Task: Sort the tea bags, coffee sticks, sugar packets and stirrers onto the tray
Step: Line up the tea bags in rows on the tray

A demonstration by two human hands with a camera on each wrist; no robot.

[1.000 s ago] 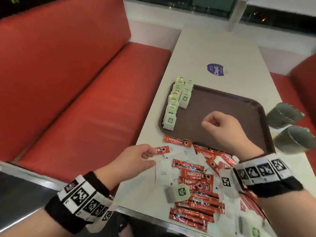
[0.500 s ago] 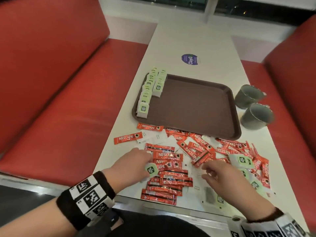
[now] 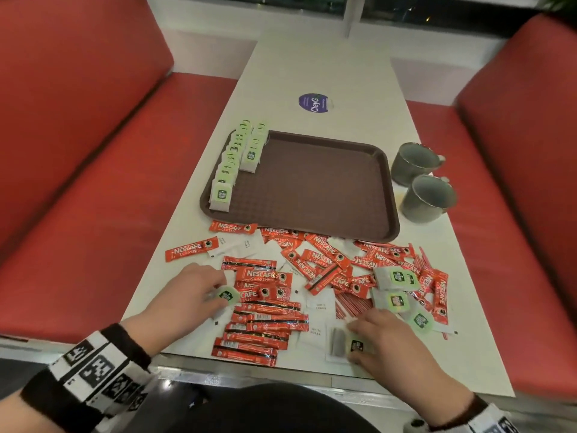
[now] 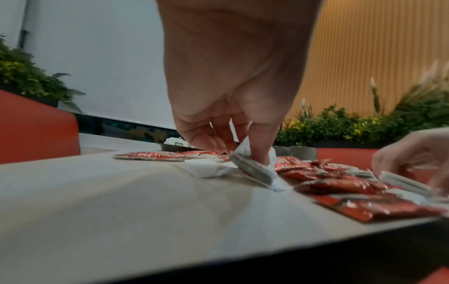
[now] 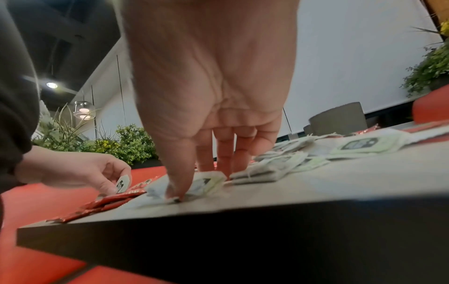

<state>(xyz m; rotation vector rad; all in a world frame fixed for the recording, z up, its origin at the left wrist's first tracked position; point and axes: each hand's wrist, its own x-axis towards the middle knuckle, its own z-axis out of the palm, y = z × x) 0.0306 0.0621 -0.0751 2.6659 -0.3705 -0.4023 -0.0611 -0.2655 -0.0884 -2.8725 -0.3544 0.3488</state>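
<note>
A brown tray (image 3: pixel 312 189) lies mid-table with two rows of green-labelled tea bags (image 3: pixel 232 164) standing along its left edge. In front of it is a mixed heap: red coffee sticks (image 3: pixel 262 276), white sugar packets (image 3: pixel 318 304), thin red stirrers (image 3: pixel 352 304) and loose tea bags (image 3: pixel 395 278). My left hand (image 3: pixel 220 296) pinches one tea bag (image 4: pixel 252 167) and tilts it up off the table. Near the front edge, my right hand (image 3: pixel 354 340) has its thumb and fingers around another tea bag (image 5: pixel 206 182) that lies flat.
Two grey mugs (image 3: pixel 412 162) (image 3: pixel 429 198) stand just right of the tray. A purple round sticker (image 3: pixel 314 103) is on the table beyond it. Red benches (image 3: pixel 93 182) run along both sides. The table's front edge is close under both hands.
My right hand came back from above the tray to the near heap and settled on a tea bag. My left hand left the coffee stick at the left and took up a tea bag.
</note>
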